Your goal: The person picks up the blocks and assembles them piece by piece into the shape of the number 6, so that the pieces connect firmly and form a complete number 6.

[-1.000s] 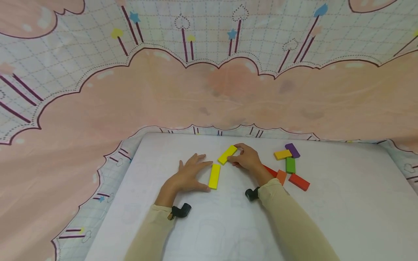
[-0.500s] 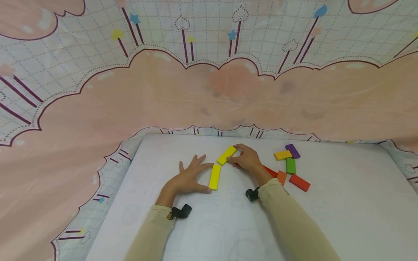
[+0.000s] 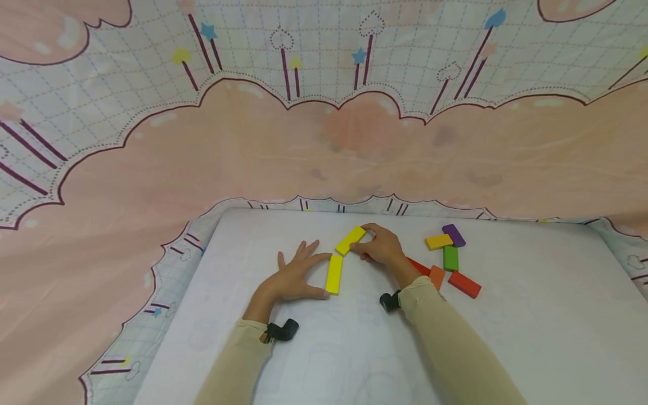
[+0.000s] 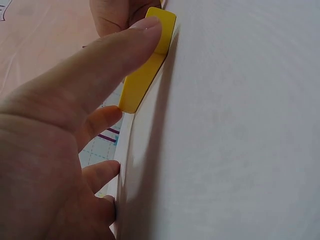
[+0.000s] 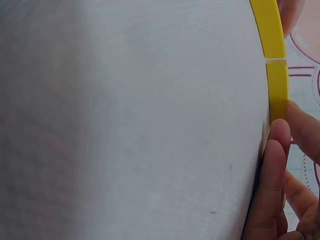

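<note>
A screened-off tabletop recording station is indicated; the kind of room beyond cannot be determined. The white table (image 3: 536, 320) is backed and flanked at the left by creased cloth (image 3: 273, 152) printed with peach scallops, grid lines and stars. Black wrist cameras (image 3: 284, 330) are worn, and small coloured blocks (image 3: 334, 275) are laid out.

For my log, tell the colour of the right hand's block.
That block is yellow, clearest in the head view.
</note>
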`<action>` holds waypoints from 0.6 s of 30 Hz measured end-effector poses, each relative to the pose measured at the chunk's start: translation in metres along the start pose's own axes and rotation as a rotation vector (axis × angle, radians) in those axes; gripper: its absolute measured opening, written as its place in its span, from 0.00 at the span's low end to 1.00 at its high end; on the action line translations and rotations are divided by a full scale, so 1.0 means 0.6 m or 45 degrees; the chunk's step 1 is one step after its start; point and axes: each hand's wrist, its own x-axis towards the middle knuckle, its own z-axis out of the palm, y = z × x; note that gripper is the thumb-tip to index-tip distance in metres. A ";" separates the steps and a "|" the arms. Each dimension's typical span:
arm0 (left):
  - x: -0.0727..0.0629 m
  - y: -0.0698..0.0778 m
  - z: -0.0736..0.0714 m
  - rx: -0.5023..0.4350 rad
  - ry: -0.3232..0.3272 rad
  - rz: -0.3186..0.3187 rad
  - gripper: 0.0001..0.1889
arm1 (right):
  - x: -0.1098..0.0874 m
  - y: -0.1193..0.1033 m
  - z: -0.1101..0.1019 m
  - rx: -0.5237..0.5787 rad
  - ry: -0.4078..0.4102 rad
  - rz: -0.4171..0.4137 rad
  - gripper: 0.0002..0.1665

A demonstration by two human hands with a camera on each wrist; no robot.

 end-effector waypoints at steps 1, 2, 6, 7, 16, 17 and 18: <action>0.000 0.001 0.000 0.001 0.001 -0.002 0.50 | 0.000 0.000 0.000 0.002 -0.003 -0.002 0.43; 0.000 0.001 0.000 0.000 0.003 -0.005 0.50 | -0.001 -0.001 -0.001 0.003 -0.005 -0.004 0.43; -0.001 0.005 0.000 -0.003 0.006 -0.011 0.49 | -0.003 -0.003 -0.004 0.000 -0.014 -0.005 0.42; -0.001 0.005 0.000 -0.003 0.005 -0.013 0.49 | -0.003 -0.003 -0.004 -0.004 -0.015 -0.005 0.42; -0.001 0.009 0.002 0.006 0.007 -0.034 0.49 | -0.002 -0.001 -0.007 -0.023 -0.036 -0.018 0.42; -0.001 0.009 0.002 0.006 0.009 -0.034 0.49 | -0.001 -0.001 -0.007 -0.026 -0.036 -0.021 0.42; -0.001 0.010 0.002 0.002 0.009 -0.035 0.49 | -0.001 -0.001 -0.007 -0.027 -0.035 -0.022 0.42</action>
